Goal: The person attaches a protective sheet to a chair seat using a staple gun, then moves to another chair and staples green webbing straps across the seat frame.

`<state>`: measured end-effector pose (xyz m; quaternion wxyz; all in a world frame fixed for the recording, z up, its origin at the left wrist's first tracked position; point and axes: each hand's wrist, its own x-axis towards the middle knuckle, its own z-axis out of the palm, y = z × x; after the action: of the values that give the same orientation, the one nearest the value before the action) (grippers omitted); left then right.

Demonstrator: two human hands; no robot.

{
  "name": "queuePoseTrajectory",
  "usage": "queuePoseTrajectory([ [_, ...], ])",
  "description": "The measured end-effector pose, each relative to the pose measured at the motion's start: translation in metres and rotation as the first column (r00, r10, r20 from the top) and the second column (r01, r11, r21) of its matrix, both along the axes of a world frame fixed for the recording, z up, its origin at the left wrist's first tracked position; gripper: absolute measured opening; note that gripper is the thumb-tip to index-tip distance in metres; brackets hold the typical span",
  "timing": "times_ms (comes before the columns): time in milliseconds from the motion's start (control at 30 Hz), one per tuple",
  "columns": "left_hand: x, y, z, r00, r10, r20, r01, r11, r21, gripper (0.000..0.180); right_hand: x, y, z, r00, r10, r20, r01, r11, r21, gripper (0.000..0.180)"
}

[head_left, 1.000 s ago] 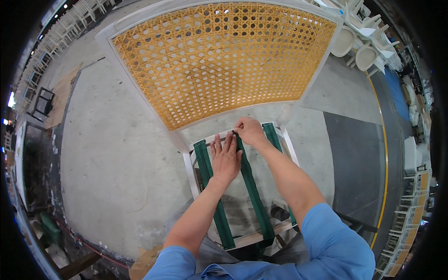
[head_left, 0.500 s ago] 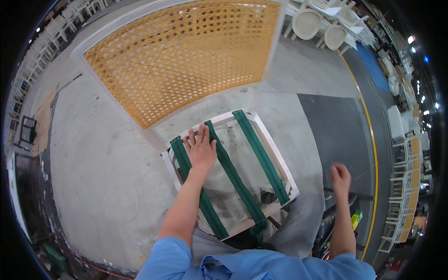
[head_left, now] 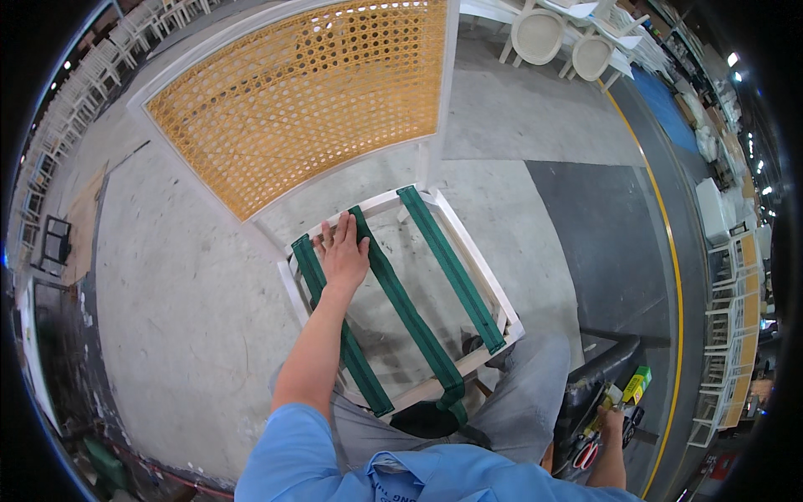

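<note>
A white chair frame [head_left: 481, 266] with a woven cane back [head_left: 309, 109] stands before me. Three green webbing straps run front to back over its open seat: a left strap [head_left: 355, 360], a middle strap [head_left: 410, 309] and a right strap [head_left: 452, 269]. My left hand [head_left: 343, 258] lies with fingers spread on the rear rail, beside the middle strap's far end. That strap's near end hangs loose over the front rail. Down at the right, my right hand [head_left: 612, 421] is among tools, its fingers closed; what they hold is hidden. Red-handled scissors [head_left: 586, 455] lie beside it.
A green and yellow box [head_left: 637, 383] sits by the tools, next to a black padded edge [head_left: 606, 364]. White chairs [head_left: 539, 38] are stacked at the far right, and more chair frames [head_left: 723, 335] line the right side. A yellow line [head_left: 667, 243] marks the floor.
My right hand has come down from the air at the right into the tools. My left hand stays on the rear rail. The view has shifted slightly.
</note>
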<state>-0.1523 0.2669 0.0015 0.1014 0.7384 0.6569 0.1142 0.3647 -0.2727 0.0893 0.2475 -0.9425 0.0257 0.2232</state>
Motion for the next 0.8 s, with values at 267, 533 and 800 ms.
queuePoseTrajectory([
  [267, -0.004, 0.000, -0.010, 0.999, 0.024, 0.036, -0.022, 0.999, -0.050, 0.065, -0.017, 0.025, 0.041, 0.945, 0.227, 0.237, -0.277, 0.939, 0.203, 0.049],
  [533, -0.006, 0.000, -0.015, 0.998, 0.026, 0.052, -0.024, 0.999, -0.033, 0.065, -0.099, 0.227, 0.125, 0.848, 0.530, 0.016, -0.463, 0.726, 0.508, 0.048],
  [800, -0.007, 0.002, -0.013, 0.993, 0.016, 0.115, -0.016, 1.000, -0.001, 0.066, -0.292, 0.507, 0.079, 0.326, 0.909, -0.261, -0.621, 0.414, 0.666, 0.040],
])
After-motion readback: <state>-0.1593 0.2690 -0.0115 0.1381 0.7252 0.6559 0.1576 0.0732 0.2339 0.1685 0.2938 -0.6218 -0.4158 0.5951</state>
